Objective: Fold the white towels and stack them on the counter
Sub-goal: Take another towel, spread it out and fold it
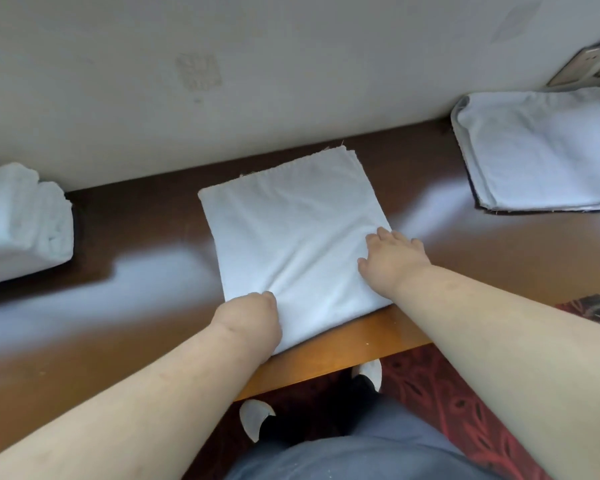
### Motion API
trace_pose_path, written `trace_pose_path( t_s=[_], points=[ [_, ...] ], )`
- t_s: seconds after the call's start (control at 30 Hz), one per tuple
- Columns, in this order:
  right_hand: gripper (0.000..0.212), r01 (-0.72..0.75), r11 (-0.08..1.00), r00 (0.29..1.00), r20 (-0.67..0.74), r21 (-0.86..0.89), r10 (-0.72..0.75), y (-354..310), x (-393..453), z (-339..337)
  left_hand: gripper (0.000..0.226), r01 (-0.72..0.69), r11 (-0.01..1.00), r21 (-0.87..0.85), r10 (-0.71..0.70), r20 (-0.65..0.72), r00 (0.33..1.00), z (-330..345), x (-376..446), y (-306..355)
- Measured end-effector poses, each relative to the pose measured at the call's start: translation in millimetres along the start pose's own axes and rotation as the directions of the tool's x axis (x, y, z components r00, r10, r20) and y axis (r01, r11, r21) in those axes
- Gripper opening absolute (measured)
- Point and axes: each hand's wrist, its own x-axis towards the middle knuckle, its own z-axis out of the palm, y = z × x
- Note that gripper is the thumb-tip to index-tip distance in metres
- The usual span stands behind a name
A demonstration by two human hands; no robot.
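While the folded towel [291,230] lies square at the counter's [153,237] near edge, I press it flat: my right hand [392,261] rests spread on its 3 o'clock side, and my left hand [250,317] grips the 7 o'clock corner with curled fingers. I judge this a smoothing step; next comes another fold or lifting it onto a pile. I count three towel lots: this one, a rolled bundle [21,220] at 9 o'clock, a flat stack [541,150] at 2 o'clock.

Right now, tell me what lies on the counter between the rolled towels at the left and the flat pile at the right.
In the head view, one folded towel lies between the rolled towels and the flat pile, with both hands, left hand and right hand, on it.
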Motion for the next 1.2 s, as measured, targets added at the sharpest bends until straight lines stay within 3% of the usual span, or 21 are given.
trace_pose_path(
  t_s=[0.07,0.17,0.27,0.37,0.43,0.5,0.63,0.77,0.87,1.0,1.07,1.13,1.2],
  points=[
    [0.047,-0.024,1.000,1.000,-0.004,0.000,0.024,3,-6,6,0.002,-0.057,0.998,-0.018,0.056,-0.038,0.998,5,-8,3],
    [0.056,-0.070,0.996,0.997,0.030,0.052,0.069,8,-16,20,0.008,-0.049,0.999,-0.022,0.046,-0.118,0.992,9,-16,2],
    [0.060,-0.146,0.951,0.989,0.016,0.273,0.148,17,-23,32,0.019,-0.054,0.998,-0.023,0.049,-0.178,0.983,15,-20,-3],
    [0.058,-0.196,0.750,0.950,-0.066,0.632,0.305,35,-24,39,0.022,-0.058,0.997,-0.046,0.047,-0.201,0.978,19,-18,-6],
    [0.053,-0.219,0.579,0.921,-0.029,0.786,0.387,47,-25,43,0.028,-0.068,0.995,-0.073,0.051,-0.213,0.976,21,-15,-6],
    [0.040,-0.249,0.519,0.913,0.020,0.817,0.407,59,-29,48,0.039,-0.071,0.988,-0.135,0.040,-0.221,0.975,24,-12,-8],
    [0.011,-0.247,0.544,0.937,0.054,0.802,0.345,75,-41,64,0.055,-0.001,0.943,-0.332,-0.073,-0.211,0.975,34,-10,-17],
    [0.022,-0.217,0.378,0.936,0.082,0.900,0.343,77,-52,77,0.057,0.045,0.914,-0.403,-0.107,-0.133,0.985,42,-15,-24],
    [0.028,-0.224,0.311,0.923,0.098,0.924,0.373,79,-57,79,0.058,0.054,0.912,-0.407,-0.104,-0.101,0.989,39,-20,-22],
    [0.016,-0.216,0.329,0.934,0.096,0.919,0.344,79,-56,71,0.062,0.053,0.910,-0.411,-0.092,-0.076,0.993,37,-24,-19],
    [0.018,-0.207,0.445,0.948,0.067,0.871,0.310,81,-52,68,0.064,0.042,0.906,-0.421,-0.084,-0.081,0.993,38,-27,-20],
    [0.012,-0.230,0.626,0.954,0.046,0.745,0.296,86,-49,67,0.067,0.030,0.914,-0.405,-0.075,-0.094,0.993,41,-30,-22],
    [0.012,-0.277,0.735,0.956,0.101,0.619,0.275,90,-47,64,0.071,0.022,0.929,-0.369,-0.064,-0.103,0.993,45,-34,-24]
  ],
)
